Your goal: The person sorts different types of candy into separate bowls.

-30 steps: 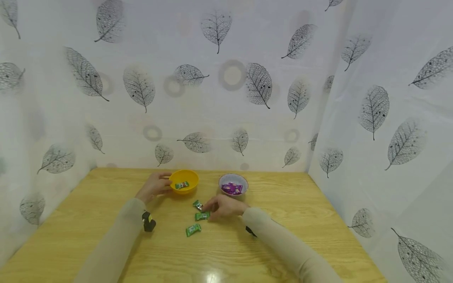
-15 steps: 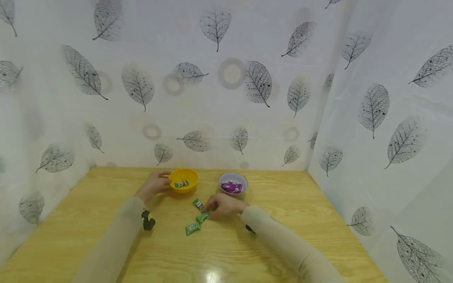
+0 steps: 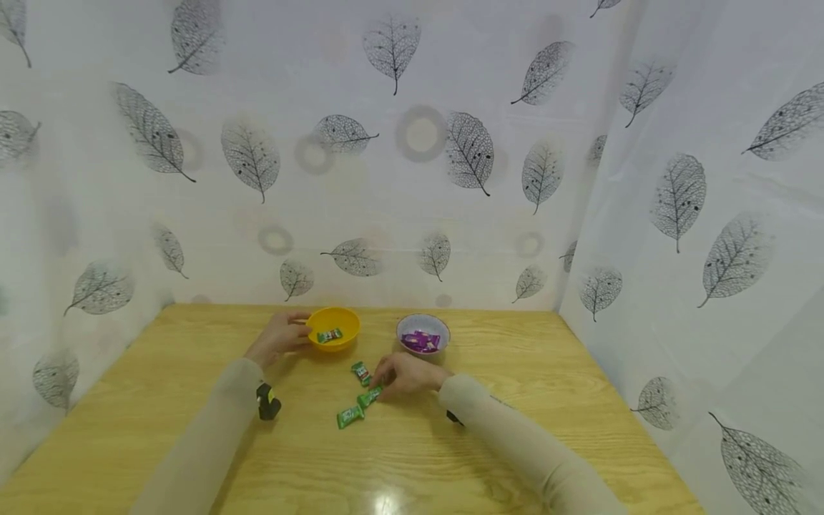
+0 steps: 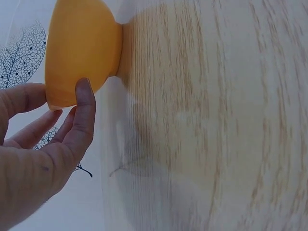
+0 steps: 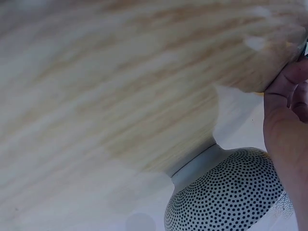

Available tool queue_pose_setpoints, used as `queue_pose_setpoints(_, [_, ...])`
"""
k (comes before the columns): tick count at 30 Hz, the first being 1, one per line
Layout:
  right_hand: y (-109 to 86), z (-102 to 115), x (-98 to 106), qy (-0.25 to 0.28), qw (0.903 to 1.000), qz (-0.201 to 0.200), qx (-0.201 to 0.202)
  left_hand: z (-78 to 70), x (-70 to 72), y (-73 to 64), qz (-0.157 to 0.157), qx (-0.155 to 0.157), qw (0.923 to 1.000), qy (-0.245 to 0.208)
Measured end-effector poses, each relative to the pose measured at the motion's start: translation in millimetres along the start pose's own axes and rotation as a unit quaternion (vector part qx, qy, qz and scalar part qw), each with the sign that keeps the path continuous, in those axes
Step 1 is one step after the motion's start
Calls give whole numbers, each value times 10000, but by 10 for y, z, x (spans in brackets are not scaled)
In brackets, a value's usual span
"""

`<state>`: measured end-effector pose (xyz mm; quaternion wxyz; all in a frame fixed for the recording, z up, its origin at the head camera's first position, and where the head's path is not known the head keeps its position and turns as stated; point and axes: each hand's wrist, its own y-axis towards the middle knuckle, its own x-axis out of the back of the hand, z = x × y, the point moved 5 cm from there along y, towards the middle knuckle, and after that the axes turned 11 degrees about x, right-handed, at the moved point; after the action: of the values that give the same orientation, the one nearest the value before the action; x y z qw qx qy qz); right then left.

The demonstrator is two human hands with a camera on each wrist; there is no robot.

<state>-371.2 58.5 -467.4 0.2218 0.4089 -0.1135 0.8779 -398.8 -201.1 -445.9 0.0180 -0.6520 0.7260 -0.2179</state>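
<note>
My left hand [image 3: 280,340] holds the side of a yellow bowl [image 3: 347,325]; in the left wrist view its fingertips lie on the bowl's rim and outer wall. One green-wrapped candy [image 3: 330,335] lies inside that bowl. My right hand [image 3: 407,375] is low over the table, fingers bent, with its fingertips at the end of a green-wrapped candy [image 3: 368,398]. Two more green candies lie close by, one farther back [image 3: 361,373] and one nearer [image 3: 350,416]. The right wrist view mostly cuts off the fingertips and the candy.
A pale bowl [image 3: 400,331], dark-dotted outside, stands behind my right hand with several purple-wrapped candies [image 3: 421,342] in it. The wooden table [image 3: 309,465] meets a leaf-printed white curtain [image 3: 386,279] at the back and right.
The middle green candy has turned, its near end now touching the nearer candy. My right fingertips have shifted slightly with it. The left hand stays on the yellow bowl.
</note>
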Motion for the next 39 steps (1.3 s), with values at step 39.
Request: queue_pose_setpoints(39, [175, 191, 163, -243, 9979, -596, 110, 50, 24, 14, -79, 22, 9999, -147])
